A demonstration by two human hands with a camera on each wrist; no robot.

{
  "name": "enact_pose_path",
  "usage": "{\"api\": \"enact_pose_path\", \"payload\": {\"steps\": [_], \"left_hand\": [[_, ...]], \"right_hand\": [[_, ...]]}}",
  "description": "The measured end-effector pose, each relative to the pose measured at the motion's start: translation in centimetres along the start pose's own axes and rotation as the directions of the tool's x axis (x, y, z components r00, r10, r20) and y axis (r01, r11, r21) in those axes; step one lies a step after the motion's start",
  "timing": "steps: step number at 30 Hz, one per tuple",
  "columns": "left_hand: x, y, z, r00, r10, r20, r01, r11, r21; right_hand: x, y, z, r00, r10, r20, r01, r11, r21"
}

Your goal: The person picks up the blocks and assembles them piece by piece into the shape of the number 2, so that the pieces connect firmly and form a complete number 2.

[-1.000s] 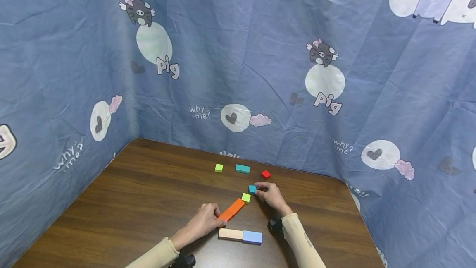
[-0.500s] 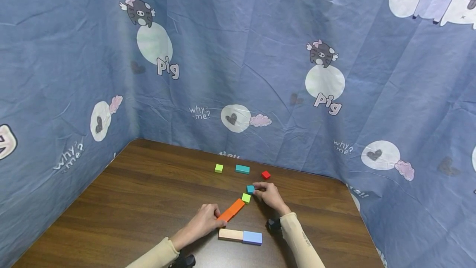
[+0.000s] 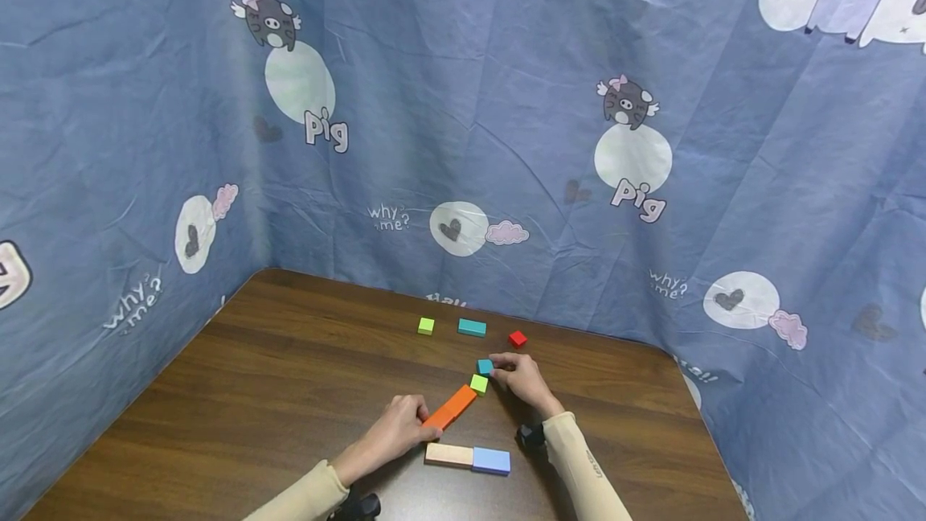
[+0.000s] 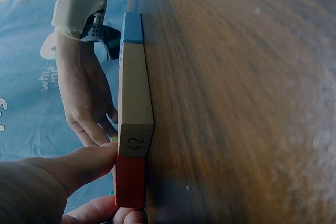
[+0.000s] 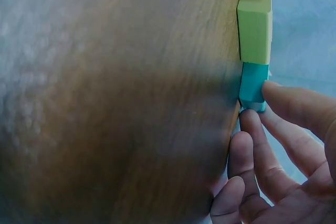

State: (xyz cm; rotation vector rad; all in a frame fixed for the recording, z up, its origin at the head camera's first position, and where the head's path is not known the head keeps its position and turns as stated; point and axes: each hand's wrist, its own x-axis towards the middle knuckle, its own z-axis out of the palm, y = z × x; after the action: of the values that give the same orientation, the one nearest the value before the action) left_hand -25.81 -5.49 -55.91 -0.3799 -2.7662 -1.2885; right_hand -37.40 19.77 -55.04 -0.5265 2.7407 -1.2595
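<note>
My left hand [image 3: 394,428] pinches the near end of a slanting orange strip of wooden blocks [image 3: 456,404]; in the left wrist view the held orange-red block [image 4: 130,182] sits between thumb and fingers. Past the strip's far end lies a lime green cube [image 3: 479,384]. A teal cube [image 3: 485,366] stands just beyond it, pinched by my right hand [image 3: 526,383] between thumb and fingers. In the right wrist view, the teal cube [image 5: 254,83] appears against the green one [image 5: 255,27]; whether they touch I cannot tell.
A tan block [image 3: 448,454] and a blue block [image 3: 492,461] lie end to end nearer the front. Along the back are another lime cube [image 3: 426,326], a teal block [image 3: 473,328] and a red cube [image 3: 517,339]. Blue printed cloth [image 3: 434,143] hangs behind the brown table [image 3: 289,360].
The teal cube has slid slightly left, closer to line with the green cube, along with my right hand. My left hand and the orange strip have stayed put.
</note>
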Motion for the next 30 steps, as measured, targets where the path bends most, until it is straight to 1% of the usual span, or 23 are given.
{"api": "enact_pose_path", "payload": {"steps": [3, 4, 15, 21, 26, 30], "left_hand": [[-0.03, -0.01, 0.02, 1.0, 0.0, 0.001, 0.0, 1.0, -0.001], [-0.03, 0.03, 0.02, 1.0, -0.011, 0.005, 0.011, 1.0, -0.006], [-0.1, 0.13, 0.01, 1.0, -0.003, 0.007, 0.003, 1.0, -0.008], [-0.17, 0.14, -0.02, 1.0, 0.006, 0.003, -0.006, 1.0, -0.005], [-0.13, 0.12, -0.04, 1.0, 0.01, 0.002, -0.01, 1.0, -0.004], [-0.14, 0.11, -0.02, 1.0, 0.007, 0.001, -0.007, 1.0, -0.003]], "right_hand": [[-0.05, -0.1, 0.04, 1.0, 0.003, 0.003, -0.003, 1.0, 0.008], [-0.07, -0.13, 0.05, 1.0, 0.003, 0.004, -0.003, 1.0, 0.008], [-0.15, -0.12, 0.2, 1.0, -0.025, 0.0, 0.025, 1.0, -0.002], [-0.24, -0.11, 0.33, 1.0, -0.012, 0.001, 0.012, 1.0, -0.006], [-0.28, -0.09, 0.34, 1.0, -0.03, 0.006, 0.03, 1.0, -0.009], [-0.27, -0.1, 0.37, 1.0, -0.024, 0.007, 0.024, 1.0, -0.005]]}}
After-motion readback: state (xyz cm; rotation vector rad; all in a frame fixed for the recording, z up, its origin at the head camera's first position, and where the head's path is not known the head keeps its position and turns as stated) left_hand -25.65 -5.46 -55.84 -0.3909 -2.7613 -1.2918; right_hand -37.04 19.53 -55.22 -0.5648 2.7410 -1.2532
